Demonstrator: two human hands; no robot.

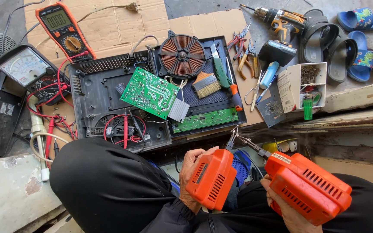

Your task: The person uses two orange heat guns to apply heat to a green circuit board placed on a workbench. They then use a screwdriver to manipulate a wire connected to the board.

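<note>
My left hand grips an orange soldering gun, its metal tip pointing up toward the opened black cooker housing. My right hand holds a second, larger orange soldering gun. The two wire tips meet near the housing's front edge at about. A green circuit board with a silver heat sink lies tilted on the housing. A narrow green board lies near its front edge, and a copper coil disc rests at the back.
An orange digital multimeter and an analog meter with red leads sit at left. A brush, green knife, pliers, cordless drill, parts box and sandals lie at right. My dark-trousered knees fill the foreground.
</note>
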